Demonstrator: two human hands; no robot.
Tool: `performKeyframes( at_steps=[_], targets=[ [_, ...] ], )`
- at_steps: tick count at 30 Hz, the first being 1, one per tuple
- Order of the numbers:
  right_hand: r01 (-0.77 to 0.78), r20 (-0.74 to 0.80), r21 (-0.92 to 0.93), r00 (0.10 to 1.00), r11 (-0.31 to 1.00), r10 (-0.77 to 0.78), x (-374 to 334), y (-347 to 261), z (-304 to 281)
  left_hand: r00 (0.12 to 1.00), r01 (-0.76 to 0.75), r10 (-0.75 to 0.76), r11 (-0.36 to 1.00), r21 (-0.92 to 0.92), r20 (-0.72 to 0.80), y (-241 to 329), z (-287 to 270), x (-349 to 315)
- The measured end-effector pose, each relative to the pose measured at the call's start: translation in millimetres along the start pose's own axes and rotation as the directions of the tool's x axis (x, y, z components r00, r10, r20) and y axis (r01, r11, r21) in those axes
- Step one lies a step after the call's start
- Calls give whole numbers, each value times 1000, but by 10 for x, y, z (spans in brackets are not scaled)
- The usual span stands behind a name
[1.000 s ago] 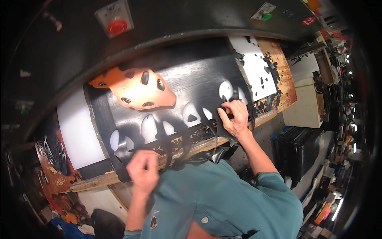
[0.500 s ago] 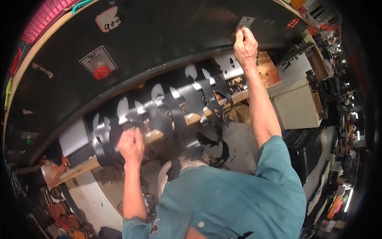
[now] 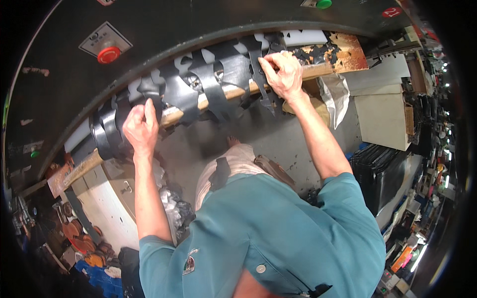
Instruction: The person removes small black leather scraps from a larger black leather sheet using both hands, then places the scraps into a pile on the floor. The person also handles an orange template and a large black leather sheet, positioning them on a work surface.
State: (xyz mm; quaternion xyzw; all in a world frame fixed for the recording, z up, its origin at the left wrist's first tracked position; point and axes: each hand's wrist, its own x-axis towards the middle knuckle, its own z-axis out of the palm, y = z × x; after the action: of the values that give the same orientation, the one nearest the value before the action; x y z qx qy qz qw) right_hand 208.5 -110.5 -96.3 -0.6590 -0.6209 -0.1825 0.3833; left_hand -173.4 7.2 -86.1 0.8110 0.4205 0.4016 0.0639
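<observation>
A black sheet of leather-like material [image 3: 216,89], full of large cut-out holes, hangs over the front wooden edge of a machine bed. My left hand [image 3: 141,129] is closed in a pinch at the left part of the sheet, thumb pressed to the fingers. At the right end, my right hand [image 3: 284,74] pinches a strip of the same sheet between thumb and fingertips. White board shows through the holes. Behind the sheet runs the long dark beam of the machine [image 3: 198,25], with a red push button [image 3: 109,54] at left and a green button [image 3: 323,4] at right.
Small black scraps [image 3: 318,53] lie on the worn board at the right end of the bed. A pale box [image 3: 381,119] and a stack of black sheets [image 3: 377,171] stand to the right. Clear plastic bags [image 3: 175,206] and a cabinet [image 3: 107,196] are at lower left.
My right hand has come down from the green button on the beam to the sheet's right end. My left hand stays near the sheet's left part. The view has shifted downward.
</observation>
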Motion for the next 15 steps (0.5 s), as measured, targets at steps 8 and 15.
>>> performKeyframes(
  at_steps=[8, 15],
  targets=[
    [-201, 119, 66, 974, 977, 192, -34, -13, 13, 981, 183, -175, 979, -94, 88, 101, -70, -28],
    [-290, 172, 174, 950, 941, 261, -99, 57, 17, 956, 291, -280, 947, -136, 89, 151, -60, -78]
  ],
)
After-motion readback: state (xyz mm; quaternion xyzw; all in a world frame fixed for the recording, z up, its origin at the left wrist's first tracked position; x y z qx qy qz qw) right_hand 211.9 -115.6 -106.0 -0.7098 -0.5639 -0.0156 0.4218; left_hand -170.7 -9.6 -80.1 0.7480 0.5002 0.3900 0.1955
